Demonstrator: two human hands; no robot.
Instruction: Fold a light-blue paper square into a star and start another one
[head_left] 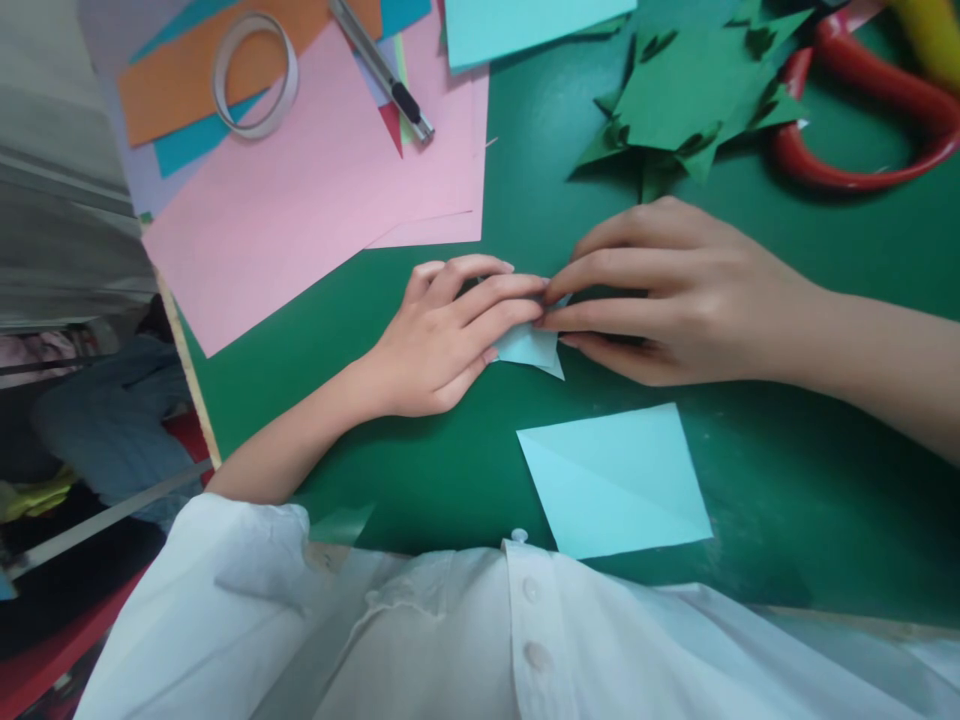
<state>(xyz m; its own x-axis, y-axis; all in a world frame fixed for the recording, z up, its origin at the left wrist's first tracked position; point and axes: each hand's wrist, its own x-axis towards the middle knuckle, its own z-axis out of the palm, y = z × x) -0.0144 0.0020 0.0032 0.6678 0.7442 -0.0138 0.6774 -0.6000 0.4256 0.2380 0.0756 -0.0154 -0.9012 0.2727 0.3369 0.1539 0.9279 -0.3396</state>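
Note:
A small folded piece of light blue paper (527,346) lies on the green tabletop between my two hands, partly covered by fingers. My left hand (442,335) holds it down from the left, fingers reaching over its top and the thumb at its lower edge. From the right, my right hand (675,290) has its fingertips closed on the paper's upper right edge, meeting the left fingertips. The fold beneath the fingers is hidden. Closer to my body, a flat light blue sheet (615,485) with a faint diagonal crease lies apart from both hands.
Pink sheets (315,190) cover the upper left, with a tape roll (255,75) and a box cutter (386,75) on the stack. A green cut-paper shape (682,95) and red-handled scissors (885,180) lie upper right. Another light blue sheet (532,30) is at the top.

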